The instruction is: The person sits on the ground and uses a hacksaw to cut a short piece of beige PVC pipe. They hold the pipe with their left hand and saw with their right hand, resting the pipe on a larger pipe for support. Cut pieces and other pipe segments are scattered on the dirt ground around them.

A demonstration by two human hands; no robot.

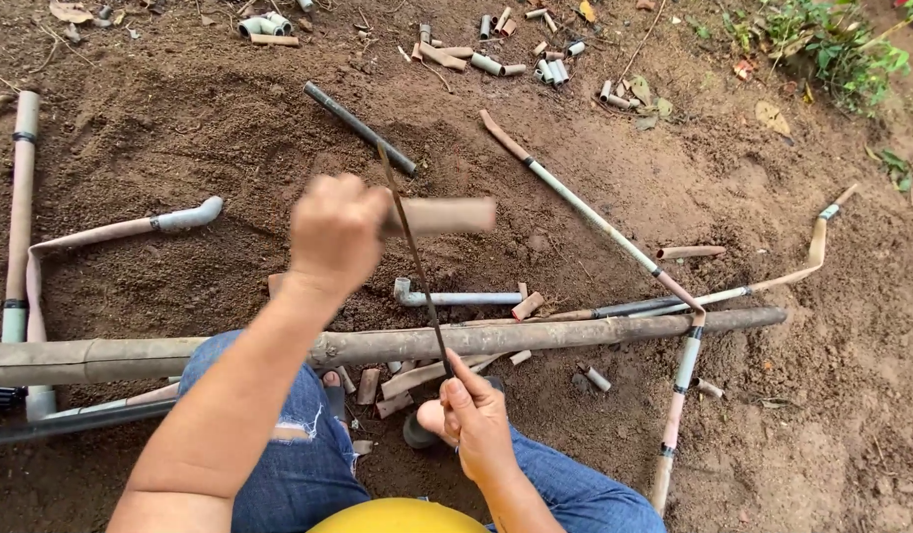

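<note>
Short pipe piece (pixel 442 214), blurred, lying crosswise above the long pole (pixel 535 334), clenched at its near end in left hand (pixel 336 230), crossed by thin saw blade (pixel 413 259) slanting down to right hand (pixel 473 415), pinching the blade's lower end, just below that pole.

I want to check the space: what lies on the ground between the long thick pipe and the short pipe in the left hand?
In the head view, a grey elbow-ended pipe lies on soil between them.
</note>
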